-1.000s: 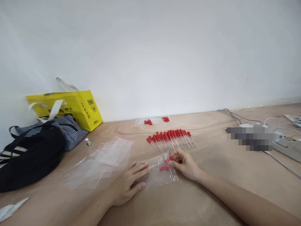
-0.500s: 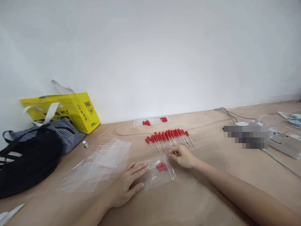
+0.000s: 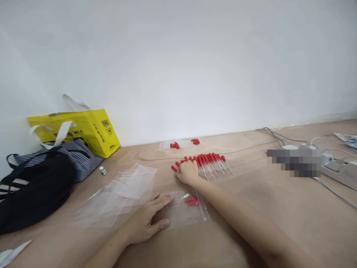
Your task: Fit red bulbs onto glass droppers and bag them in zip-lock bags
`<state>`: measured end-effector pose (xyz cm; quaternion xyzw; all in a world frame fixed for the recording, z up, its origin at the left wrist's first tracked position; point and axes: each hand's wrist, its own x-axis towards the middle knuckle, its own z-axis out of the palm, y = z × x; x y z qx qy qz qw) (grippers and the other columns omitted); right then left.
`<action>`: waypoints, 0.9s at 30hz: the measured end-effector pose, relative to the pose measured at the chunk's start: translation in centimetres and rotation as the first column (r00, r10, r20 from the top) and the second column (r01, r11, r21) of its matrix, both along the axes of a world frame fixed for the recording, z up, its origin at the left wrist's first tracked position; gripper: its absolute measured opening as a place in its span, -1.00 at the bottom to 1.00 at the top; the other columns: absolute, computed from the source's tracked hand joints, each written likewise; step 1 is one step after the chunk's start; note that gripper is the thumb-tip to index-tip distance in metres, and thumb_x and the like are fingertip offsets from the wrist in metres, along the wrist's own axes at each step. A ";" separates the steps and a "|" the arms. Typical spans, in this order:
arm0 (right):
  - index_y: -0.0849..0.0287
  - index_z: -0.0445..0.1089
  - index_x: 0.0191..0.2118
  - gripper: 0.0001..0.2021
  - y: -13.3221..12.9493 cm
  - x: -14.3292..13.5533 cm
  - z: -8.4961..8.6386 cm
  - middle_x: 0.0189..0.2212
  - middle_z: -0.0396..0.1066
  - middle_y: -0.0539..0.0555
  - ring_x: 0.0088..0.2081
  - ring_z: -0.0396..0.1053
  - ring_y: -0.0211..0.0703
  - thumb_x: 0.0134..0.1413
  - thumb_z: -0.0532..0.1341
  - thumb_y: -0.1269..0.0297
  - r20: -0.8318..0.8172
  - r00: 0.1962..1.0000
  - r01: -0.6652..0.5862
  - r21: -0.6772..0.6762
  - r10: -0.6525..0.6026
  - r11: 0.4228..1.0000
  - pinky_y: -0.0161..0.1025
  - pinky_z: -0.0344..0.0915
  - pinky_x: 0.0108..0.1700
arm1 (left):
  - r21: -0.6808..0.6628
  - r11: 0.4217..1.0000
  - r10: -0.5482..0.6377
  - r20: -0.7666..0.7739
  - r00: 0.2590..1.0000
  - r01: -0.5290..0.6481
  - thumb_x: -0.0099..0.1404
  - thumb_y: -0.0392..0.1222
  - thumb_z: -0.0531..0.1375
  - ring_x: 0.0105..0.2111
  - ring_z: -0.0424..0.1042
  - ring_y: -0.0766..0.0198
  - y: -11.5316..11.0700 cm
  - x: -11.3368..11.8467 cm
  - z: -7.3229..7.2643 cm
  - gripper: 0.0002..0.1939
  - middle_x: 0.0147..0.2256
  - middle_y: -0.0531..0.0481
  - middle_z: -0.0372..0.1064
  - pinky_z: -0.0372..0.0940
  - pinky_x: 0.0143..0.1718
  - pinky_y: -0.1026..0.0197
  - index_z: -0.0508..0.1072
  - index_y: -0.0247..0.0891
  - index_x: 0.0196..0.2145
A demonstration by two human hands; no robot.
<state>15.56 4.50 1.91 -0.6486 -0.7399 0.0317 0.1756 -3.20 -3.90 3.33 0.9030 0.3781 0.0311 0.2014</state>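
A row of droppers [image 3: 212, 163] with red bulbs and thin pale stems lies fanned out on the table. My right hand [image 3: 188, 172] is over the left end of this row. Its fingers are curled down around a dropper [image 3: 174, 168] whose red bulb sticks out to the left; the stem is hidden. Nearer to me lies a clear zip bag [image 3: 184, 216] with a few red-bulbed droppers [image 3: 192, 201] inside. My left hand [image 3: 152, 216] rests open on the left part of this bag, fingers spread. My right forearm passes across the bag's upper right corner.
Loose clear zip bags [image 3: 119, 195] overlap to the left, near a small bottle [image 3: 103, 171]. Another bag with red bulbs [image 3: 174, 145] lies by the wall. A yellow bag [image 3: 95, 130] and black bag [image 3: 36, 186] stand left. Power strips [image 3: 341, 173] and cables are right.
My right hand has moved left and away from me, from beside the zip bag's opening to the left end of the dropper row. My left hand stays on the bag.
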 end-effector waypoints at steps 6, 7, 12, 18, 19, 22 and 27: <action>0.33 0.37 -0.35 -0.80 0.3 -1.0 0.3 -0.30 0.38 0.30 -0.16 0.25 0.03 0.00 0.08 0.31 -0.048 0.999 -0.021 0.007 0.021 1.000 -0.05 0.00 -0.09 | 0.014 1.000 -0.001 -0.012 1.000 0.001 0.22 0.06 0.01 0.14 -0.06 0.04 0.0 0.1 -0.1 -0.45 0.14 -0.01 0.00 -0.06 0.09 -0.14 0.02 -0.07 0.14; 0.32 0.35 -0.32 -0.79 0.1 -0.7 0.6 -0.27 0.36 0.29 -0.15 0.25 0.00 0.04 0.04 0.31 -0.073 0.997 -0.033 0.019 0.034 0.999 -0.09 0.03 -0.11 | 0.013 1.000 0.004 -0.012 1.000 -0.004 0.22 0.05 0.01 0.14 -0.06 0.03 0.0 0.1 0.0 -0.44 0.14 -0.02 0.01 -0.06 0.09 -0.15 0.03 -0.08 0.14; 0.23 0.18 -0.23 -0.84 -2.7 4.2 1.1 -0.37 0.33 0.07 -0.36 0.27 -0.26 0.12 -0.06 0.32 -0.376 0.899 -0.186 0.132 0.223 0.974 -0.31 0.17 -0.30 | 0.034 0.999 0.008 0.016 1.000 -0.008 0.21 0.02 0.03 0.13 -0.03 0.02 -0.1 0.2 -0.2 -0.46 0.12 -0.03 0.04 -0.07 0.09 -0.14 0.05 -0.09 0.13; 0.06 -0.29 0.09 -0.36 -7.4 10.9 -2.0 -0.50 0.18 -0.12 -0.60 0.16 -0.38 -0.03 0.13 0.23 -0.904 0.386 -0.254 0.087 0.183 0.963 -0.34 0.16 -0.52 | 0.038 0.999 -0.037 0.037 0.999 0.036 0.22 0.02 0.02 0.12 0.02 0.12 0.2 0.4 -0.7 -0.46 0.12 -0.03 0.05 -0.15 0.14 -0.09 0.05 -0.13 0.13; 0.04 -0.31 0.09 -0.32 -7.9 11.3 -2.5 -0.51 0.18 -0.13 -0.61 0.17 -0.38 -0.06 0.16 0.21 -0.931 0.339 -0.240 0.052 0.134 0.969 -0.34 0.16 -0.53 | 0.038 0.999 -0.036 0.038 0.999 0.035 0.22 0.03 0.02 0.12 0.02 0.13 0.3 0.4 -0.8 -0.46 0.12 -0.03 0.04 -0.16 0.14 -0.09 0.05 -0.13 0.13; 0.06 -0.22 0.04 -0.33 -8.4 11.4 -3.5 -0.57 0.20 -0.15 -0.61 0.23 -0.34 -0.12 0.20 0.12 -0.975 0.223 -0.136 -0.010 0.021 0.991 -0.33 0.19 -0.55 | 0.042 0.999 -0.025 0.036 0.999 0.023 0.22 0.04 0.02 0.13 0.00 0.11 0.3 0.4 -0.8 -0.45 0.13 -0.02 0.04 -0.14 0.14 -0.10 0.04 -0.11 0.13; 0.07 -0.12 -0.11 -0.42 -8.7 9.6 -3.9 -0.60 0.26 -0.15 -0.59 0.28 -0.31 -0.18 0.22 0.02 -0.993 0.112 -0.118 -0.041 -0.028 0.992 -0.30 0.26 -0.50 | 0.047 0.999 -0.011 0.006 1.000 0.011 0.22 0.05 0.01 0.13 0.00 0.10 0.2 0.4 -0.8 -0.45 0.13 -0.05 0.04 -0.13 0.13 -0.10 0.05 -0.15 0.13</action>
